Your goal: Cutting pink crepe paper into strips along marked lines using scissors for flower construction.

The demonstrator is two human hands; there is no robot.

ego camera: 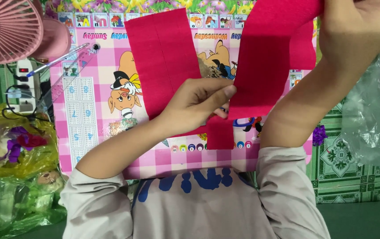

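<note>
Overhead, two hands are working a strip of red felt above a pink cartoon board.

The left hand (198,104) is pinching the red felt (265,62) at its lower fold, thumb pressing flat on top, fingers curling together beneath. The right hand (353,35) is gripping the felt's upper end at the frame's top edge; its fingers are hidden, so their spread cannot be told. The felt is running between both hands, over the pink board (88,115). A pink fan (6,31) is sitting far left.
</note>
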